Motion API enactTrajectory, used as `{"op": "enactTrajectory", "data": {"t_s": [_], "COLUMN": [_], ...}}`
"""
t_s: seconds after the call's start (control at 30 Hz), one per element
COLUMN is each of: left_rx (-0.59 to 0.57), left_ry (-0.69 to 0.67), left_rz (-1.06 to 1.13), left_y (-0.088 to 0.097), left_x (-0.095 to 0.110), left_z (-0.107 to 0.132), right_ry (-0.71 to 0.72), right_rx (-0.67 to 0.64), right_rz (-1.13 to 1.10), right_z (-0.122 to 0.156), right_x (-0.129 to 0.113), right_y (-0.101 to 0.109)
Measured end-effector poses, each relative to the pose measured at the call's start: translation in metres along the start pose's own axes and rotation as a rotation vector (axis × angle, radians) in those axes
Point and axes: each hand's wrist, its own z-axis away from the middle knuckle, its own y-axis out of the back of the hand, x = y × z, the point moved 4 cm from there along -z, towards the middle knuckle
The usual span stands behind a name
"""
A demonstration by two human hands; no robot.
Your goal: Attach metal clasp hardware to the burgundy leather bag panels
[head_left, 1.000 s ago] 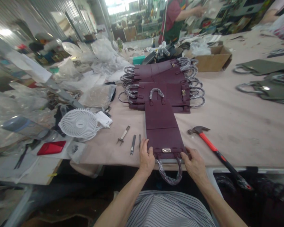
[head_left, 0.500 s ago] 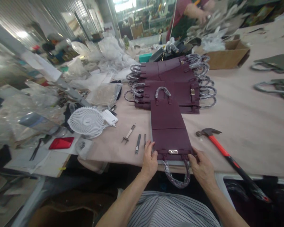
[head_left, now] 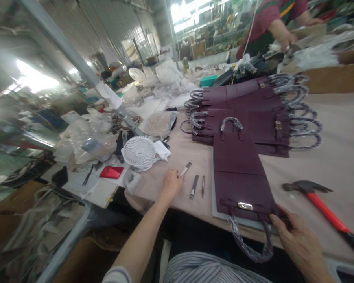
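Right hand (head_left: 299, 237) half-curled, thumb at near corner of maroon bag (head_left: 237, 186); grip, I can't tell. Bag flat at table (head_left: 275, 167) edge: 1 silver clasp (head_left: 245, 206), 2 film-wrapped handles (head_left: 256, 257), crease across. Left hand (head_left: 171, 184) curled at slim metal tool (head_left: 187, 167), hold unclear.

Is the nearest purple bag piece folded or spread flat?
Spread flat: the bag piece shows its plastic-wrapped handles at opposite ends.

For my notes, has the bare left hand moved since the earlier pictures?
Yes: the left hand went leftward, from right of the flat grey metal tool to its left.
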Motion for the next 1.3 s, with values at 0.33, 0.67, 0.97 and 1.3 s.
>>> {"op": "enactTrajectory", "data": {"t_s": [0.33, 0.67, 0.97, 1.3], "left_rx": [-0.298, -0.32, -0.234, -0.125], "left_ry": [0.042, -0.047, -0.217, -0.436], "left_rz": [0.184, 1.166, 1.259, 1.176], "left_y": [-0.018, -0.032, -0.057, -0.068], "left_x": [0.006, 0.018, 0.053, 0.055], "left_z": [-0.055, 0.029, 0.08, 0.095], "right_ry": [0.572, 0.668, 0.602, 0.557], "right_rx": [0.172, -0.157, -0.232, -0.259], "right_rz": [0.21, 0.421, 0.399, 0.379], "right_z": [0.031, 0.015, 0.012, 0.011], "right_x": [-0.089, -0.109, -0.103, -0.103], "right_y": [0.015, -0.032, -0.037, -0.038]}}
